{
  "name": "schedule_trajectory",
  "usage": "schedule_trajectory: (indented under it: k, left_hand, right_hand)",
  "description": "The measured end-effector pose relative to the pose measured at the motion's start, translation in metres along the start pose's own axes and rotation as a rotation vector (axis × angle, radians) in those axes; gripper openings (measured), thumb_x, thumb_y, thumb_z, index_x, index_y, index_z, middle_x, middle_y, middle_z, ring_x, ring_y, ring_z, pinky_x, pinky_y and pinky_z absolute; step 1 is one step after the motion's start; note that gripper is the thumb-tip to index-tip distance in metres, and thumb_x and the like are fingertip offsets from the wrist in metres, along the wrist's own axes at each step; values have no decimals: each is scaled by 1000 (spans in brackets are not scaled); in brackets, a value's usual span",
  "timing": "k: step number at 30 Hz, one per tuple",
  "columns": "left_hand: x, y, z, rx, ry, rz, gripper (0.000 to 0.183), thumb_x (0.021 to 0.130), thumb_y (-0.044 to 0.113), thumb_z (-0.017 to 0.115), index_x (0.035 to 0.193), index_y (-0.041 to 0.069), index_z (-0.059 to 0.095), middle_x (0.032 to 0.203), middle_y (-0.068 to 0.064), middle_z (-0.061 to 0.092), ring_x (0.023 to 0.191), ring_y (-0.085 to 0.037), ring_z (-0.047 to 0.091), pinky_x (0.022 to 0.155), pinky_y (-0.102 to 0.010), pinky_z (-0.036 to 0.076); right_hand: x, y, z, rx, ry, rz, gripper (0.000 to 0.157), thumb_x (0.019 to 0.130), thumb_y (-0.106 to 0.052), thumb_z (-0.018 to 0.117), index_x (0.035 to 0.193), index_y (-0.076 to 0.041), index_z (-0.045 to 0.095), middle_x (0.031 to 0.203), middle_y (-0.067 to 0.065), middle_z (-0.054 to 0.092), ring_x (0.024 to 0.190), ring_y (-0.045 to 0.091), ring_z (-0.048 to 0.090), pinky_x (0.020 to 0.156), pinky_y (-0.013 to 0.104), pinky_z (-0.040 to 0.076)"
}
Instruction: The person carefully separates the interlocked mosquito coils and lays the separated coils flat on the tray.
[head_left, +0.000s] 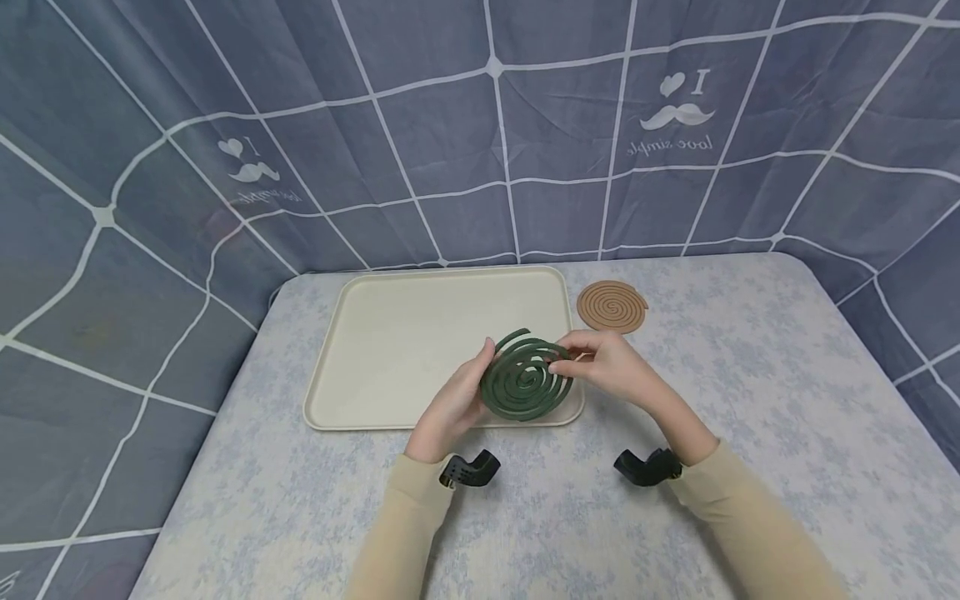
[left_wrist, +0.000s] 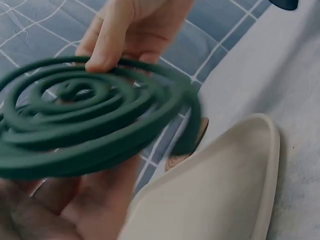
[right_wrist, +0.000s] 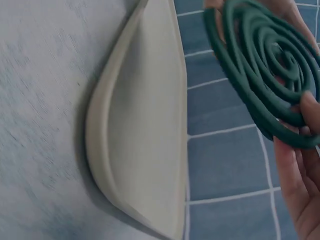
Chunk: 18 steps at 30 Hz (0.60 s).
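A green mosquito coil (head_left: 528, 379), with spiral rings that look partly spread apart, is held between both hands above the tray's front right corner. My left hand (head_left: 453, 404) holds its left side, thumb by the outer edge and fingers underneath. At the right side, my right hand (head_left: 611, 367) pinches the rings between thumb and fingers. In the left wrist view the coil (left_wrist: 80, 160) tilts, its outer end hanging lower. The right wrist view shows the right thumb pressed on the coil (right_wrist: 260, 107). Much of the left hand's fingers is hidden under the coil.
A cream rectangular tray (head_left: 427, 350) with a raised rim lies on the blue-patterned tablecloth (head_left: 750, 375). Behind my right hand, a flat brown mosquito coil (head_left: 612, 306) lies just right of the tray. A blue-grey checked curtain (head_left: 555, 125) surrounds the table's back and sides.
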<state>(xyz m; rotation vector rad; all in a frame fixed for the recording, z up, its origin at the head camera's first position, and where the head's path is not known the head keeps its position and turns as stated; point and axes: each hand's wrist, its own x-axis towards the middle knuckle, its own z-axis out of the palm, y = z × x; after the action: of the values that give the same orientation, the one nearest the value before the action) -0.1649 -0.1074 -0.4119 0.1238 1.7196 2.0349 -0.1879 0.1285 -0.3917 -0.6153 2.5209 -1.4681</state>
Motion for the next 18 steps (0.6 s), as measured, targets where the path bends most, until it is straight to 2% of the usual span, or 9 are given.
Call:
schedule_trajectory:
  k: [3,7,11,15,18]
  left_hand:
    - [0,2,0,53,-40,-46,62,99,66,31,102,13,63,85,7,68,81,-5,67,78,-24,56]
    - [0,2,2,98,-65,-55,57,103,59,27,101,15,63,79,9,67,75,-3,65,72,-22,56]
    - [1,-1,4,60,-30,-11,51,105,53,25,95,17,59,74,11,63,68,0,62,67,-18,54]
    - [1,-3,5,-96,20,24,47,106,52,26,96,18,57,79,11,63,71,2,63,68,-15,54]
    - [1,-4,6,-234,47,37,44,106,51,26,99,19,55,85,10,64,76,2,64,71,-14,55]
  right_hand:
    - [-1,-4,-4,-85,-48,-105,10,85,-13,77,96,-13,76,88,-2,71,80,7,60,73,25,55]
    - [-1,-7,-6,-157,-82,-182,9,86,-12,76,95,-14,75,88,-4,70,80,6,59,75,27,55]
    - [0,-7,-4,-103,-64,-117,13,87,-16,76,99,-12,74,88,-2,70,82,8,61,75,27,56]
    - [1,-1,-1,48,-12,1,19,88,-18,75,103,-7,72,88,2,69,82,10,64,75,26,55]
    - [0,6,4,169,-5,73,20,89,-16,73,103,-2,70,88,1,68,80,10,64,75,27,55]
